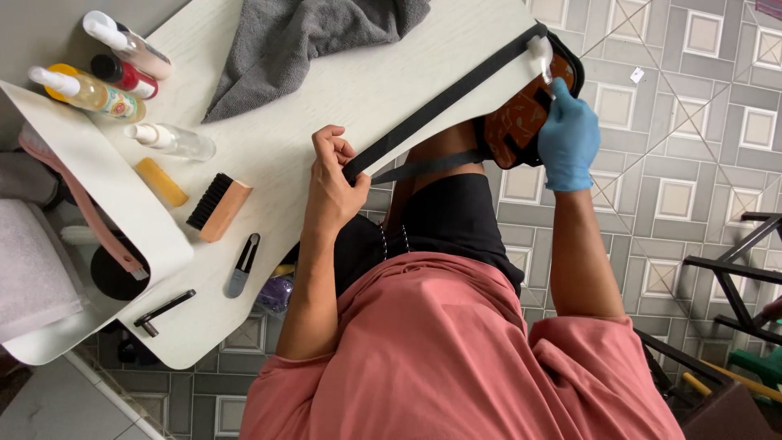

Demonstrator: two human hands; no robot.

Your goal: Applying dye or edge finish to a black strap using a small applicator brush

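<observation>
At the counter's (326,90) near edge, left hand (336,183) pinching one black strap (444,102) — gloved right hand (568,134) gripping one small brush (541,55), four bottles (171,140) far left.

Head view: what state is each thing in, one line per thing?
Strap: pulled taut, pinched by left hand.
Bag: held off the table edge by gloved right hand.
Towel: crumpled on the table.
Bottles: lying flat, capped.
Brush: on its side.

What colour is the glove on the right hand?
Light blue; the glove covers the right hand fully, shown in the head view.
</observation>
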